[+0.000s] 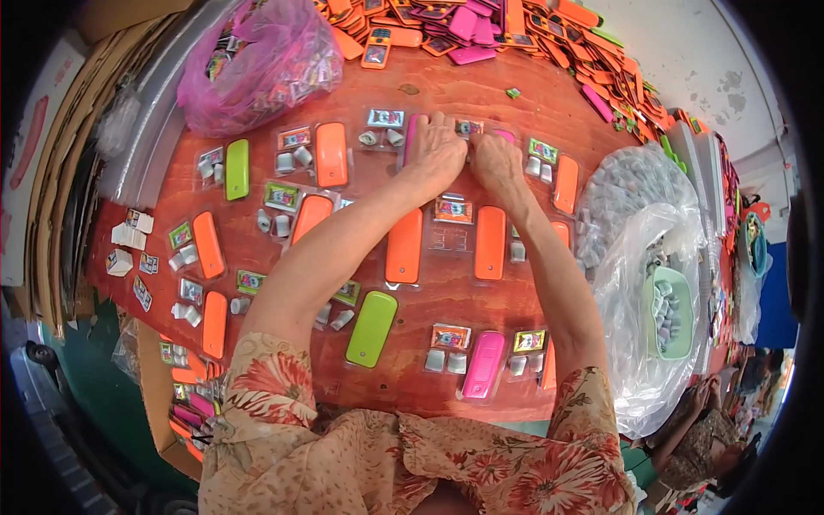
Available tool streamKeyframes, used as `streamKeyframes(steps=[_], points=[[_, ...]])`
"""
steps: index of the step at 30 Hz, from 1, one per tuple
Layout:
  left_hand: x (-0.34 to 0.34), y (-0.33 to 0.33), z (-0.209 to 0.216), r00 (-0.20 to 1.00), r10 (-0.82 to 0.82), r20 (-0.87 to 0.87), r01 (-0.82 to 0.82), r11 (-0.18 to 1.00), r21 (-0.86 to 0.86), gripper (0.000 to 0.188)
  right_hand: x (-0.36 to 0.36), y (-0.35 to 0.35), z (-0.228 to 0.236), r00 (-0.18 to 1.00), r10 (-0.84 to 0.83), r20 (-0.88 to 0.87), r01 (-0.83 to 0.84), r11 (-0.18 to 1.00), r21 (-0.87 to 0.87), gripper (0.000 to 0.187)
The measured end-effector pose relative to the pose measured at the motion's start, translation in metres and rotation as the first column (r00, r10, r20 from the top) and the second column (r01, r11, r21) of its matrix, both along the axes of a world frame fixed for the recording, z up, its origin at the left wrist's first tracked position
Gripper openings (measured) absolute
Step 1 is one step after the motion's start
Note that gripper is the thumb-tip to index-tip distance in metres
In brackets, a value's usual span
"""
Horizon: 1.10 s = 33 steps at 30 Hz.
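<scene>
Both my hands are together at the far middle of the table, over clear plastic trays. My left hand [436, 156] has curled fingers beside a pink toy phone [411, 142], which it partly covers. Close by, my right hand [496, 161] is closed with the fingertips turned inward; another pink piece [505, 136] shows behind it. A small orange packet [469, 127] lies between the hands. What the fingertips grip is hidden. Nearer me, a tray [450, 239] holds a packet and an orange toy phone [490, 243]. Similar trays around hold phones, packets and small whitish cylinders.
Loose toy phones [455, 26] are heaped along the far edge. A pink bag [262, 73] of small packets stands far left. At right are a clear bag [639, 206] of whitish pieces and a green basket [684, 313]. A cardboard box [163, 412] sits at lower left.
</scene>
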State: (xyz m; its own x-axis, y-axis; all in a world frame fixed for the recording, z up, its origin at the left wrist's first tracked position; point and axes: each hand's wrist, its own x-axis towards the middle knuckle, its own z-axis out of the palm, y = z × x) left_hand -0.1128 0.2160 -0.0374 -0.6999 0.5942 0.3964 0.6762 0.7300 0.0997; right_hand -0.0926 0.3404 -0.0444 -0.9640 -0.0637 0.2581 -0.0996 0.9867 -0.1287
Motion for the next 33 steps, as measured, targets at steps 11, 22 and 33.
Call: streamKeyframes(steps=[11, 22, 33], points=[[-0.043, -0.038, 0.011, 0.99, 0.121, 0.073, -0.142, 0.873, 0.467, 0.011, -0.009, -0.044, 0.018, 0.997, 0.053, -0.057, -0.073, 0.891, -0.447, 0.016], [-0.039, -0.117, -0.001, 0.99, 0.109, 0.092, -0.115, 0.991, 0.063, 0.015, -0.031, -0.095, -0.011, 0.955, 0.193, -0.227, -0.201, 0.979, -0.012, 0.009], [-0.03, -0.101, 0.002, 0.991, 0.086, 0.103, -0.079, 0.994, -0.07, 0.016, -0.029, -0.095, -0.001, 0.978, 0.187, -0.09, -0.162, 0.959, 0.232, 0.017]])
